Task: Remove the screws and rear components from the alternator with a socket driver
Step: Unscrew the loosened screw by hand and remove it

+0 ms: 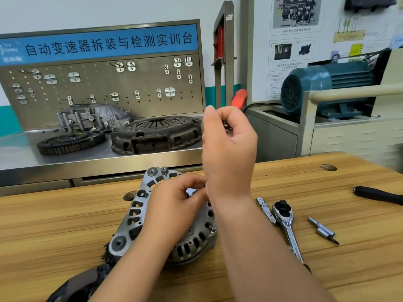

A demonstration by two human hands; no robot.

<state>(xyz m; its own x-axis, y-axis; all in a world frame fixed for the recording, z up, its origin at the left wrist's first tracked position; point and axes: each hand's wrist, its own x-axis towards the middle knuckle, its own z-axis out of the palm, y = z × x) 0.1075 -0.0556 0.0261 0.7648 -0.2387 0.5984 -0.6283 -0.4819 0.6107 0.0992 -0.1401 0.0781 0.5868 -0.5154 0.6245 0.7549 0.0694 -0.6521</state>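
Head view: the silver slotted aluminium alternator [135,214] lies rear face up on the pale wooden workbench [327,171]. The left hand [174,205] rests on it, fingers curled and pinching at its rear face; what they pinch cannot be told. The right hand [229,144] is raised above and well clear of the alternator, its fingers closed round a red-handled socket driver [239,98], the handle end blurred. To the right on the bench lie a chrome extension bar [265,209] touching a chrome ratchet wrench [285,219], a small chrome bit socket [322,229] and a black tool handle [379,195].
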